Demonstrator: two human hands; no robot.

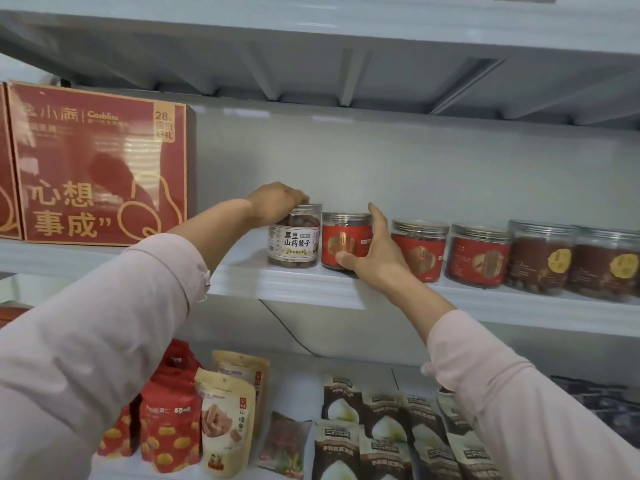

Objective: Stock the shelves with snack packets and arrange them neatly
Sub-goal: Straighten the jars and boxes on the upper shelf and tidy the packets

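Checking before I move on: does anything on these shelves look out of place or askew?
Upper shelf: the jars stand upright in a row, nothing spilled. Lower shelf: one clear packet of reddish snacks slumps tilted, alone between the beige pouches and the dark packets, so it looks out of line.

On the middle shelf, a large box stands at the frame's left. Right of it my left hand grips the top of the first jar, and my right hand holds the second jar just beside it. More jars continue the row to the right edge. Packets lie on the lower shelf beneath.
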